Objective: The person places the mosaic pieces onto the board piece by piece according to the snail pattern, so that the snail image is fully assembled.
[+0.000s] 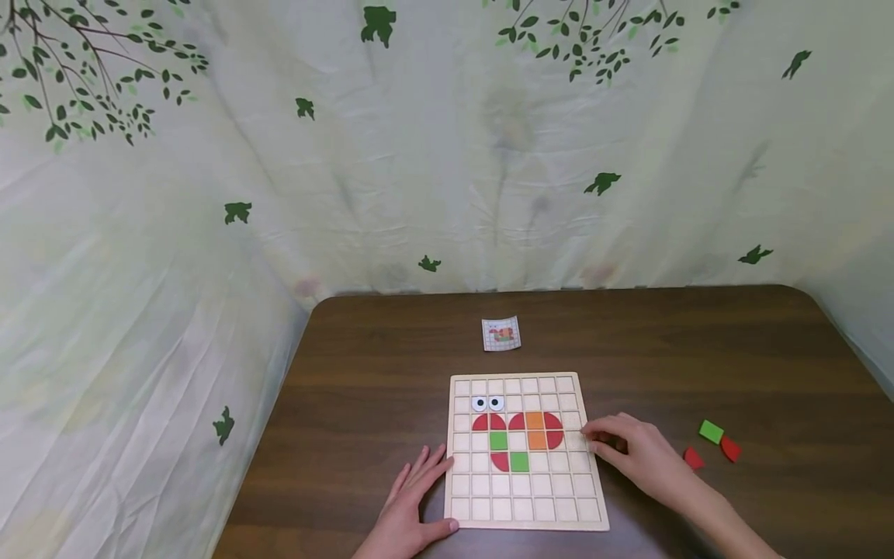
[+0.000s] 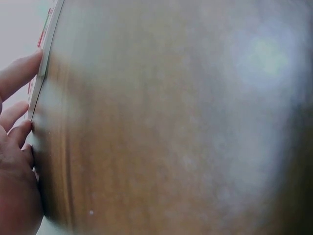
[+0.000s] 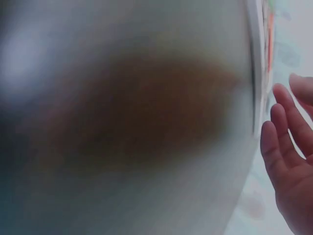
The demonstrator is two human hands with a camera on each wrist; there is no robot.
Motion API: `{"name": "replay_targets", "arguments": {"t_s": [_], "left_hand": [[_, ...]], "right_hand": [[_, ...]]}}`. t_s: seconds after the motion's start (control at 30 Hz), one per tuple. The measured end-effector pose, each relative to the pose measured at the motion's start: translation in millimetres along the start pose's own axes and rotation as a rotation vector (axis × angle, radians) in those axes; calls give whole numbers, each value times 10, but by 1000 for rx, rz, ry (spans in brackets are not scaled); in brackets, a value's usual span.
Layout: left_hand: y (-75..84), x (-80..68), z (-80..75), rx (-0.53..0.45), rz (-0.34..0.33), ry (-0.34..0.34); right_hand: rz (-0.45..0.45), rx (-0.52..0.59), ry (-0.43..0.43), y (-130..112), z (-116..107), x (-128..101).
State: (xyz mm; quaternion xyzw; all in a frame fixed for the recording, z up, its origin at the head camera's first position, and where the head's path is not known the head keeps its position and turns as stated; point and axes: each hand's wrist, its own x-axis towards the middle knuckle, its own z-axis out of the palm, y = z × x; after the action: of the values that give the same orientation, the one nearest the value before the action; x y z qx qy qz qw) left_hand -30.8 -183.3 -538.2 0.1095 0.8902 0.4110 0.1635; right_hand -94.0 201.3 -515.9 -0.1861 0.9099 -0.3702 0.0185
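Two hands at grid board [image 1: 525,497]: left hand [image 1: 408,512] flat, fingers straight vs its left edge; right hand [image 1: 632,452] fingertips on right edge, holding nothing. Loose pcs [image 1: 712,442] just right of it.

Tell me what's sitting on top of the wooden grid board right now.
On the grid board: two eye tiles, red rounded pieces, two orange squares, two green squares. The right hand rests on the right edge and hides what lies beneath its fingers.

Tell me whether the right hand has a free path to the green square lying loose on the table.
Probably yes: the green square lies just beside the right hand, with only bare table between them.
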Motion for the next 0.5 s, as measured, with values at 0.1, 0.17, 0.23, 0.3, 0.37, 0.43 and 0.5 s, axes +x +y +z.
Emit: {"name": "replay_targets", "arguments": {"t_s": [0.1, 0.17, 0.23, 0.3, 0.37, 0.43, 0.5], "left_hand": [[-12, 8, 6, 5, -4, -1], [-20, 10, 6, 0, -3, -1], [-26, 12, 7, 0, -3, 0], [-29, 12, 9, -1, -1, -1], [-29, 15, 10, 1, 0, -4], [-24, 14, 9, 1, 5, -3], [-18, 13, 10, -9, 12, -1]], "right_hand": [[1, -46, 60, 60, -71, -114], [-3, -84, 104, 109, -129, -180], [-11, -111, 153, 172, -191, -243], [-20, -134, 190, 248, -255, -303], [-40, -150, 213, 330, -330, -359], [-45, -163, 223, 406, -406, -415], [-49, -174, 229, 472, -488, -472]]}}
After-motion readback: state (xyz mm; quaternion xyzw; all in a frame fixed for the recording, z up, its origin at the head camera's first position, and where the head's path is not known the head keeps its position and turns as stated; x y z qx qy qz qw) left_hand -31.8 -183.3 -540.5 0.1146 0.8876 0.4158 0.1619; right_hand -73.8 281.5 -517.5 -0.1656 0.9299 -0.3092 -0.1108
